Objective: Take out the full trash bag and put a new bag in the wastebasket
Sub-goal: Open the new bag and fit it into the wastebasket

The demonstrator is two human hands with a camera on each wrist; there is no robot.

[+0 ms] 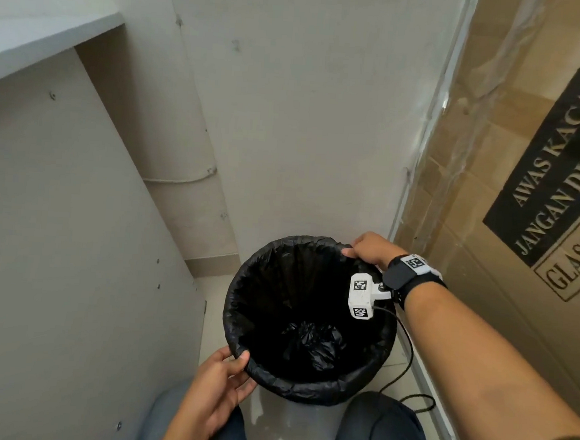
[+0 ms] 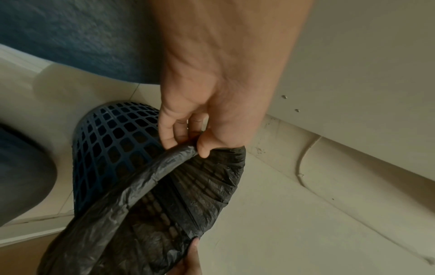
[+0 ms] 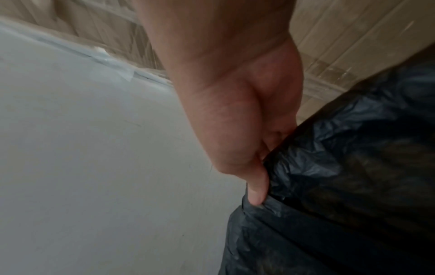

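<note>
A black trash bag [image 1: 308, 324] lines the dark blue lattice wastebasket [image 2: 110, 141], its edge folded over the rim. Crumpled black plastic [image 1: 314, 345] lies at the bottom. My left hand [image 1: 226, 377] pinches the bag's folded edge [image 2: 179, 154] at the near left of the rim, thumb on top, fingers beneath. My right hand [image 1: 365, 249] grips the bag edge [image 3: 294, 167] at the far right of the rim, with fingers curled over it [image 3: 256, 186].
The basket stands on a pale tiled floor [image 1: 215, 290] in a corner. A white cabinet panel [image 1: 74, 239] is on the left, a white wall [image 1: 306, 118] behind, and a plastic-wrapped cardboard box [image 1: 525, 167] on the right. My knees [image 1: 383, 432] are close in front.
</note>
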